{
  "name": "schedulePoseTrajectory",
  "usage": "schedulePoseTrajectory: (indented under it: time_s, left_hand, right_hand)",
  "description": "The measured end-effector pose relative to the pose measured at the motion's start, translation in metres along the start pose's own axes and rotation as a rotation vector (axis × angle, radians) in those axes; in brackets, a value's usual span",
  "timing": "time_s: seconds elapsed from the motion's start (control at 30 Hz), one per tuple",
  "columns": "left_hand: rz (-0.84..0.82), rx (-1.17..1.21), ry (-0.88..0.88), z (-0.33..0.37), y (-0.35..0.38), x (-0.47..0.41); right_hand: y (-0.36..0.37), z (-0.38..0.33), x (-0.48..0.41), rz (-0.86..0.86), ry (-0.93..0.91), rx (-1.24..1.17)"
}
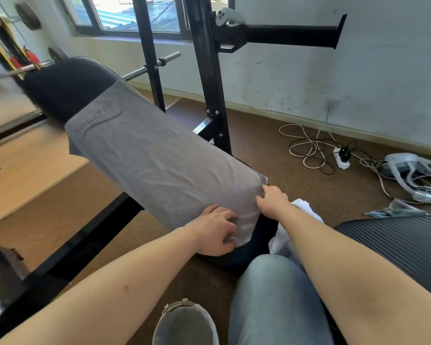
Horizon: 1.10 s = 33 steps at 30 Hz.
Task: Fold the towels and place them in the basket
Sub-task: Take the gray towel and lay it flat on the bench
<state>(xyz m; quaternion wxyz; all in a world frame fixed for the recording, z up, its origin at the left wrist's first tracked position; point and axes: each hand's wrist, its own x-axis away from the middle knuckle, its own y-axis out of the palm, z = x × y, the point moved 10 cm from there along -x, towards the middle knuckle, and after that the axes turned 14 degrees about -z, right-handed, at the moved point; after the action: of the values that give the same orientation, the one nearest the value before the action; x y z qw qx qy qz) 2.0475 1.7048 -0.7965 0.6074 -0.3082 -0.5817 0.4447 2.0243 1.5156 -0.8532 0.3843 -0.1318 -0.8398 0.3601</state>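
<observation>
A grey towel (159, 155) printed with "YOGA FITNESS" lies spread flat along the black padded bench (60, 88). My left hand (215, 232) has curled fingers pinching the towel's near edge at its left corner. My right hand (273, 199) pinches the same near edge close to the right corner. A white cloth (289, 235) lies bunched under my right forearm, beside my knee. No basket is in view.
The black rack uprights (209, 78) and a barbell (149, 68) stand behind the bench. A power strip with tangled cables (339, 155) and a headset (408, 173) lie on the brown floor at right. A black mat (408, 245) sits near right. My jeans knee (271, 295) is in front.
</observation>
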Motion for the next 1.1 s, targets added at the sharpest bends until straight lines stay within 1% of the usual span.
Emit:
schedulePoseTrajectory:
  time_s: [0.07,0.13,0.23,0.33,0.4,0.57,0.77,0.93,1.1]
  left_hand:
    - [0.057,0.02,0.0,-0.005,-0.004,0.003]
    - [0.122,0.062,-0.016,-0.012,-0.01,0.007]
    - [0.251,0.192,-0.082,-0.03,-0.024,0.019]
    - [0.356,0.301,-0.176,-0.055,-0.037,0.038]
    - [0.427,0.338,-0.236,-0.072,-0.049,0.053]
    - [0.596,0.509,-0.424,-0.12,-0.07,0.099]
    - [0.755,0.694,-0.572,-0.166,-0.076,0.157]
    - [0.879,0.829,-0.687,-0.207,-0.074,0.196]
    - [0.973,0.868,-0.713,-0.24,-0.086,0.221]
  right_hand:
    - [-0.007,-0.003,0.005,0.055,-0.029,-0.054]
    - [-0.018,-0.006,0.013,0.147,-0.072,-0.13]
    - [-0.038,-0.011,0.031,0.3,-0.127,-0.251]
    - [-0.051,-0.021,0.043,0.37,-0.149,-0.372]
    - [-0.057,-0.032,0.043,0.377,-0.148,-0.45]
    - [-0.053,-0.065,0.031,0.254,-0.165,-0.696]
    - [-0.074,-0.126,0.029,0.228,-0.285,-0.678]
    - [-0.106,-0.186,0.032,0.301,-0.454,-0.51]
    - [-0.136,-0.227,0.022,0.378,-0.506,-0.529]
